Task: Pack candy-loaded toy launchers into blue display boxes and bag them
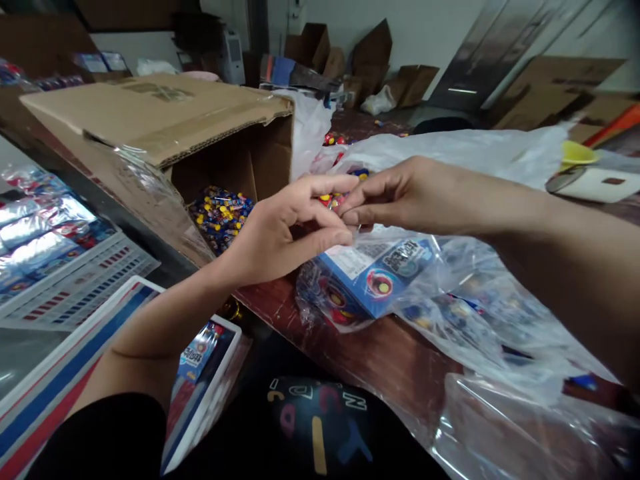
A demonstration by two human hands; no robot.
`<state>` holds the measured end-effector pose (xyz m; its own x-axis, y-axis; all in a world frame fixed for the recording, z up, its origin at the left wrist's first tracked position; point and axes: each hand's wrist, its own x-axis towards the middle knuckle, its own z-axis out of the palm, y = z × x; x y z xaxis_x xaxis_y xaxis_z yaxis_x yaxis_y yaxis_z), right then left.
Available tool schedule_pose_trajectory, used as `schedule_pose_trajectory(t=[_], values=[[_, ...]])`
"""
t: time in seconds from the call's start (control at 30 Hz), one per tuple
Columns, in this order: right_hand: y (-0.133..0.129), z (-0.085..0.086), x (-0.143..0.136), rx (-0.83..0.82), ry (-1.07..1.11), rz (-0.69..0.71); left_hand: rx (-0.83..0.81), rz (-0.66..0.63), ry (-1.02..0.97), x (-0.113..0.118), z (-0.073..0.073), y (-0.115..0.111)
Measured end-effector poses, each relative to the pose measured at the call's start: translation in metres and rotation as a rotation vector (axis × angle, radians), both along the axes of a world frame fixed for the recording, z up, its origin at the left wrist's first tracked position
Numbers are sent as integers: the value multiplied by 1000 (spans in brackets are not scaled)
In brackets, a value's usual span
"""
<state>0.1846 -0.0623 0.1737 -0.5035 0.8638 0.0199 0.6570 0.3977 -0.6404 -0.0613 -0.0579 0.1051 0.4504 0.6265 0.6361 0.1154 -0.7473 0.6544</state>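
My left hand (293, 230) is at the centre, its fingers bent towards the fingertips of my right hand (387, 197). Both hands are closed in pinches that meet; whatever lies between the fingertips is too small to make out. Just below them, a blue printed box (380, 277) in clear plastic wrap rests on the dark red table (400, 360). Small red and yellow pieces (330, 200) show behind the fingers. Left of my left hand, an open cardboard box (235, 127) lies on its side with many blue and yellow pieces (220, 213) inside.
Clear plastic bags (480, 300) cover the right side of the table. At the lower left are a striped tray (115, 313) and a white crate (30, 300) below silver-blue packs (40, 227). Cardboard boxes (413, 83) stand at the back, and a yellow item (577, 153) is at the right.
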Motion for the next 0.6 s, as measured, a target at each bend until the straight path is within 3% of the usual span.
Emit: schedule_pose_trajectory(t=[0.17, 0.33, 0.47, 0.6], values=[[-5, 7, 9, -123, 92, -111, 3, -153, 87, 1, -1, -1], [-17, 1, 6, -266, 219, -172, -50, -121, 29, 9, -8, -3], [-21, -3, 0, -377, 248, -115, -27, -59, 12, 11, -8, -5], [-23, 0, -6, -451, 232, 68, 60, 2, 66, 13, -3, -9]])
